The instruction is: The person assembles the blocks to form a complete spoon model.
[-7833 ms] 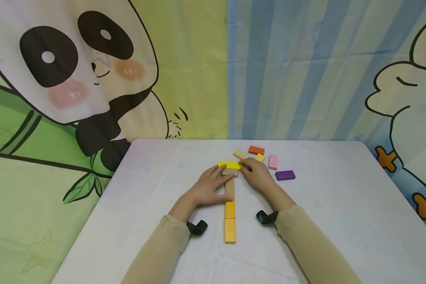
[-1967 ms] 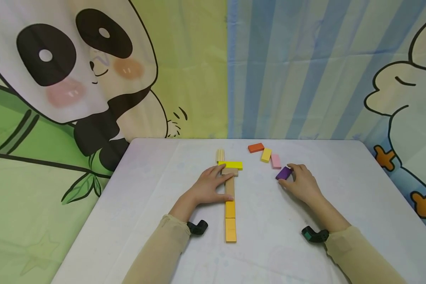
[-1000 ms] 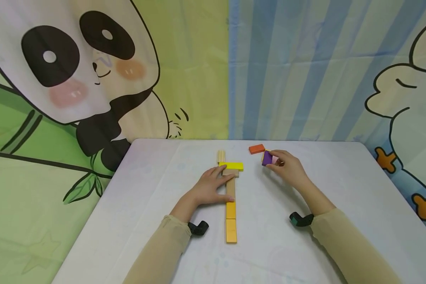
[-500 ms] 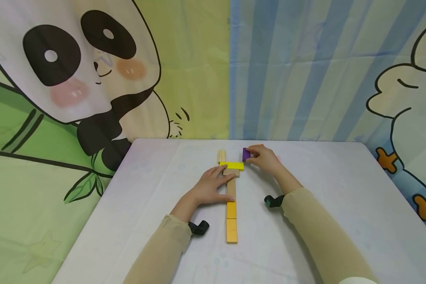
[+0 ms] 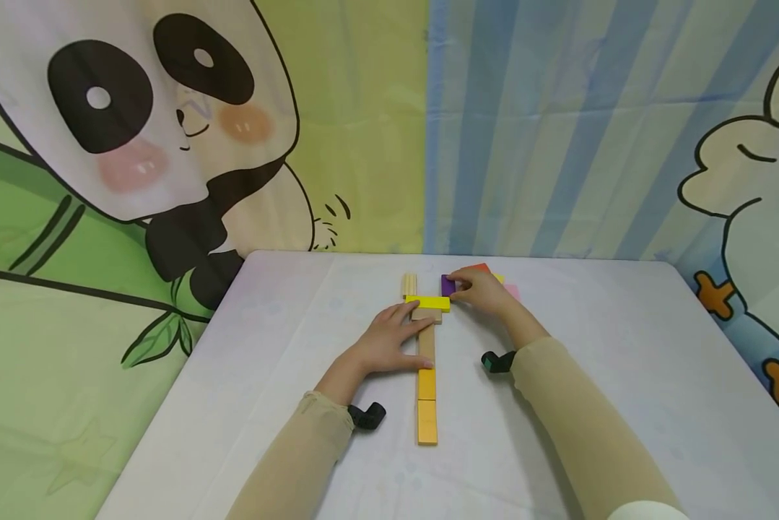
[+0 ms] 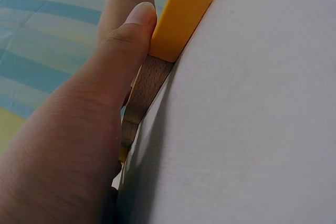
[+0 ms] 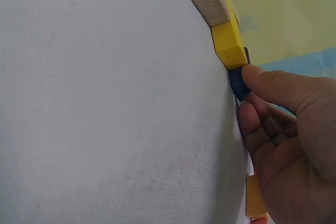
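Note:
In the head view a purple block (image 5: 448,285) stands at the right end of a bright yellow block (image 5: 434,304), pinched between my right hand's (image 5: 483,291) thumb and fingers. The right wrist view shows that block, dark blue there (image 7: 238,83), close against the yellow block's (image 7: 230,43) end. My left hand (image 5: 389,339) lies with spread fingers over the column: its fingertips touch the yellow block and the wooden block (image 5: 427,315), its thumb the long wooden block (image 5: 426,343). Two orange-yellow blocks (image 5: 427,383) continue the column toward me. A pale ridged block (image 5: 409,285) stands at the yellow block's left end.
Right of my right hand, partly hidden by it, lie a red-orange block (image 5: 482,267), a yellow block (image 5: 499,277) and a pink block (image 5: 512,291). The white-covered table (image 5: 285,325) meets a curtain printed with a panda (image 5: 233,137) at its far edge.
My right hand has gripped the purple block and carried it left from the right side to the yellow block's right end. Earlier, the pale ridged block came to the left end. My left hand has stayed put.

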Available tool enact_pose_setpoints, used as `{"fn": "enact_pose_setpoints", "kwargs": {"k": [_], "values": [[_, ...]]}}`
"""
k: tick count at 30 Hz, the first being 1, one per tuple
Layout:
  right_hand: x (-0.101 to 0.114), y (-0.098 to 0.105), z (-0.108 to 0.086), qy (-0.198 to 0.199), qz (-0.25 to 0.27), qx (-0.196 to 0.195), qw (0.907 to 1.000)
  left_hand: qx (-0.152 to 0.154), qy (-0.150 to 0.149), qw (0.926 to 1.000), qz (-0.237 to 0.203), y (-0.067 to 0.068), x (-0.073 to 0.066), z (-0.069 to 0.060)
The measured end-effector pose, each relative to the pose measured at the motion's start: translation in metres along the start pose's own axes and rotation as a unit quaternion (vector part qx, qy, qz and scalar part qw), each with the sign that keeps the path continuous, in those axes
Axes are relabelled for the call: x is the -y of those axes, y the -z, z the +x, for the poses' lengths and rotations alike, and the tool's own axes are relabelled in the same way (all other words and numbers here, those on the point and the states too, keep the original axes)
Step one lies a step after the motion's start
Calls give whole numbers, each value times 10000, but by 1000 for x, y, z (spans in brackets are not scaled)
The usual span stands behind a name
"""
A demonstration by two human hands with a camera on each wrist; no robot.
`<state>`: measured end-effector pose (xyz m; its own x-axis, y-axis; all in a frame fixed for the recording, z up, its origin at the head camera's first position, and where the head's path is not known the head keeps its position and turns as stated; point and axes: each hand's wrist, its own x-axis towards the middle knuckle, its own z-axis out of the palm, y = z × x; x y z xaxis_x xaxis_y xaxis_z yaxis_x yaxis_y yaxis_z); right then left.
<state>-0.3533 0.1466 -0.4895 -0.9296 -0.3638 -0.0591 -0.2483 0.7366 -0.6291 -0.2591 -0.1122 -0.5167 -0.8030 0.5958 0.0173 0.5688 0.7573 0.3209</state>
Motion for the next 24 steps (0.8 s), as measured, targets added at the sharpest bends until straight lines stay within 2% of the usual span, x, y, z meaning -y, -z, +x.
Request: {"fn": "enact_pose_setpoints", "kwargs": {"k": [12, 18, 21, 24], "values": [[0, -1, -2, 200, -281, 144, 9993, -54, 6, 10000, 8, -1, 0, 0], [1, -3, -2, 101, -350, 149, 9992, -30, 33, 10000, 4, -2, 0, 1], [4, -2, -5, 131, -333, 110, 9993, -8, 46, 10000, 13, -2, 0, 1], [8, 2, -13, 363, -354, -91, 9987, -7, 60, 10000, 34, -2, 0, 2]]}}
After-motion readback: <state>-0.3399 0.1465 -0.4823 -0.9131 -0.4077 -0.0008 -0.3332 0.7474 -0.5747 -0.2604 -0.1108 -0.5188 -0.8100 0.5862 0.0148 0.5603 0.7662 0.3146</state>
